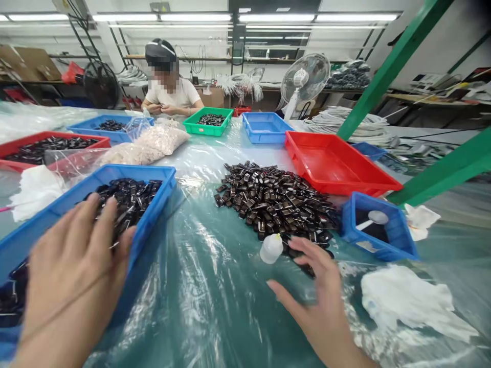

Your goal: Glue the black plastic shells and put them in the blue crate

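Observation:
My left hand (76, 250) is over the long blue tray (153, 214) at the left, its fingers spread above the small black plastic parts (134, 197) in it. Whether its fingertips touch the parts I cannot tell. My right hand (318, 286) hovers over the table with thumb and fingers apart and nothing between them. Just beyond its fingers, a small translucent white bottle (271, 249) with a yellowish tip stands upright. Behind the bottle spreads a big heap of dark, glossy plastic parts (276, 199), partly hidden by my right fingers.
A blue bin (399, 243) with dark contents and a white spoon (374, 220) stands right of the heap, near a crumpled white cloth (410, 299). Behind are a red tray (341, 163), a green tray (209, 122) and bagged pale parts (164, 138). A person (171, 87) sits opposite.

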Tool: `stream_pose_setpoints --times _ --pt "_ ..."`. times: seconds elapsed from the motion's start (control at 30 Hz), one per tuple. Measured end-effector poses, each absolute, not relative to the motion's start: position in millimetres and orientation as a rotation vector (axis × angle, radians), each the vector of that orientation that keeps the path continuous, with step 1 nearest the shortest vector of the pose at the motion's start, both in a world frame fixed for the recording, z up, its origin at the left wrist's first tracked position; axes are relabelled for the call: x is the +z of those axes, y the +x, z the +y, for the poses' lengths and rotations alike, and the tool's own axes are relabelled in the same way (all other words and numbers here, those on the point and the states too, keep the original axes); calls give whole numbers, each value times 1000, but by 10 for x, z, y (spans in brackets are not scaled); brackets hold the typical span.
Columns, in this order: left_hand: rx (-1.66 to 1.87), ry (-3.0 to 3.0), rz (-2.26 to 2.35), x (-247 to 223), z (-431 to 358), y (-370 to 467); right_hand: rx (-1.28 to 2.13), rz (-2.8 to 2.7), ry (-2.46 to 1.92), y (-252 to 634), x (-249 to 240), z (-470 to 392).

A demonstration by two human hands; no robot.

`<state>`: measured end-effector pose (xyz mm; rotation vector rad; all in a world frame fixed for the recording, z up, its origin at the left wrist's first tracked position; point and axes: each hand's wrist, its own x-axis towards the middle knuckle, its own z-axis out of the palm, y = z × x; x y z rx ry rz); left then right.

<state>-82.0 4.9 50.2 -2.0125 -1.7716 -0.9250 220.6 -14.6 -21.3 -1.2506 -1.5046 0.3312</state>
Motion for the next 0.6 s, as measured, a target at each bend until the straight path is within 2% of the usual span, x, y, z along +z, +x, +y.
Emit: stream_pose_setpoints --times 0.07,0.2,0.33,0.47,0.6 --pt "-690 -2095 -1654 368 92 -666 473 -1592 -1379 2204 -277 -31" --pt "-510 -2375 -1454 -12 252 -89 631 -1631 -1458 2220 -341 75" --pt "-510 -2387 -1507 -185 753 272 654 -1664 -1453 2251 -330 -21" --pt "-576 -2448 -1556 -185 1272 272 644 -1711 -1430 2287 -333 -105" --pt "-640 -2586 -1553 -193 1254 196 637 -1724 -1429 2308 -333 -124"
